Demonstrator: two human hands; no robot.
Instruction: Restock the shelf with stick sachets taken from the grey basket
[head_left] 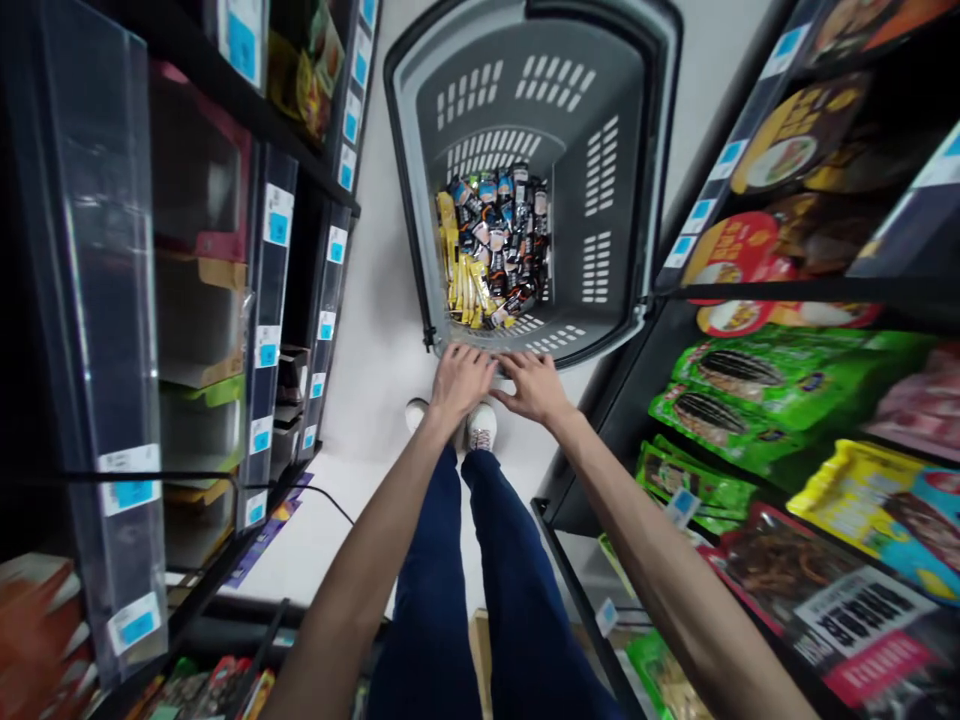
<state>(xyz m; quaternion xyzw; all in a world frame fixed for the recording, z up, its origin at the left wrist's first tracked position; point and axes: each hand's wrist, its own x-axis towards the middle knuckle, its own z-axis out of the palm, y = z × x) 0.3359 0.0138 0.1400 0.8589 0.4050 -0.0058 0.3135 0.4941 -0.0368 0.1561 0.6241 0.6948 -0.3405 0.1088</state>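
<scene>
A large grey plastic shopping basket [571, 135] with slotted walls stands on the floor in front of my feet. Inside it, toward the left, lie several small dark packets [499, 240] with orange and blue marks. Slim yellow packets [466, 285] are gathered along their left and near side. My left hand [461, 380] is curled over the basket's near rim. Close beside it, my right hand [534, 385] grips the same rim, thumb toward the left hand. Part of the rim under the fingers is hidden.
Shelves with clear plastic bins [199, 320] and price tags rise on the left. On the right, shelves hold green snack bags [750, 385], a yellow and blue bag [877, 510] and red-lidded packs [731, 255]. A thin black cable [300, 483] crosses at lower left.
</scene>
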